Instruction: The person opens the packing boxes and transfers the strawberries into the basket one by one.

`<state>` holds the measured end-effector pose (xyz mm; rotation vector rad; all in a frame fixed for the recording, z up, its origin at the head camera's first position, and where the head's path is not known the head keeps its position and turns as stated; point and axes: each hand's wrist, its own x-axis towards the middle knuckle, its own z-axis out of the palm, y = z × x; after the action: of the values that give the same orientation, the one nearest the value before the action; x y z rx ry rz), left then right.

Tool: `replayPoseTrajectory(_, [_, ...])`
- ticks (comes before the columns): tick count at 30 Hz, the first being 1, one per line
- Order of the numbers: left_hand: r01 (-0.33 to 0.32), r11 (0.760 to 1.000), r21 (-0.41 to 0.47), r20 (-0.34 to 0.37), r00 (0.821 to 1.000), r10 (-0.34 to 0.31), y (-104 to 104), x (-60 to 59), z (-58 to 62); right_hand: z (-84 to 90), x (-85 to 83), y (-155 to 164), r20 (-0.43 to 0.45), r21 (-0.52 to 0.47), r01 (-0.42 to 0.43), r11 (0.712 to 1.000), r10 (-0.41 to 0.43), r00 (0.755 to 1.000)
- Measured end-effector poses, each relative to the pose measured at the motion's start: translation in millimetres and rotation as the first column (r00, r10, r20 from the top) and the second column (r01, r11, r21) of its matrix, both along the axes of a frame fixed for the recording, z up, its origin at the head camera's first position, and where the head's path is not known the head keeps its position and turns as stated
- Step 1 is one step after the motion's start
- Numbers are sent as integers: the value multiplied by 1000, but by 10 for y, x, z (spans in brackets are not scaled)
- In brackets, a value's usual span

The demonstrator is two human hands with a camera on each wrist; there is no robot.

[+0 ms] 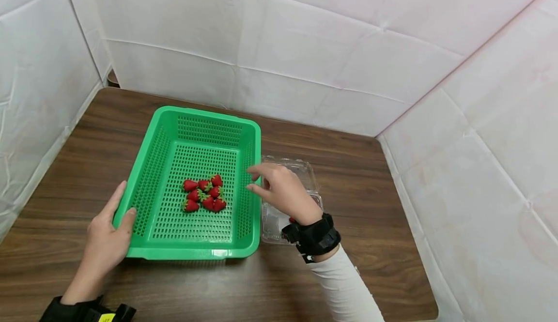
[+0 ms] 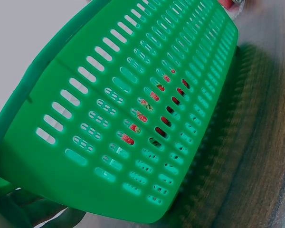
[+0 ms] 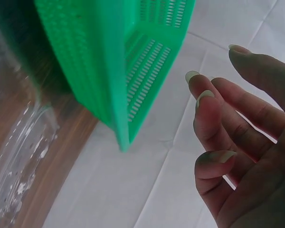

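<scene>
Green slotted basket (image 2: 109, 118) wall fills view; red strawberries (image 2: 154, 111) visible through slots; wood table (image 2: 261, 156) at right.

Dark wood-grain table (image 1: 357, 176), boxed in by white sheeting at the back and both sides. Directly on it, a green basket (image 1: 144, 186), left of centre, long side running away from the near edge. Just right of the basket, touching or nearly touching its right wall, a clear clamshell (image 1: 305, 172), lying open and flat. Bare wood beyond the basket to the back sheeting, right of the clamshell, and along the near edge in front of the basket.
</scene>
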<state>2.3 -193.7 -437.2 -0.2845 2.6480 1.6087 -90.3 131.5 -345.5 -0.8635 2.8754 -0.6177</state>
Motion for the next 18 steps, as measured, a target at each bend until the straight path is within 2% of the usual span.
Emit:
replayPoseTrajectory(7, [-8, 1000, 6, 1, 1000, 8, 2, -9, -1, -18, 49, 174, -12, 23, 25, 999, -24, 1000])
replayPoseTrajectory(18, [-2, 1000, 21, 9, 1000, 2, 3, -16, -2, -28, 153, 558, 10, 73, 136, 988, -138, 990])
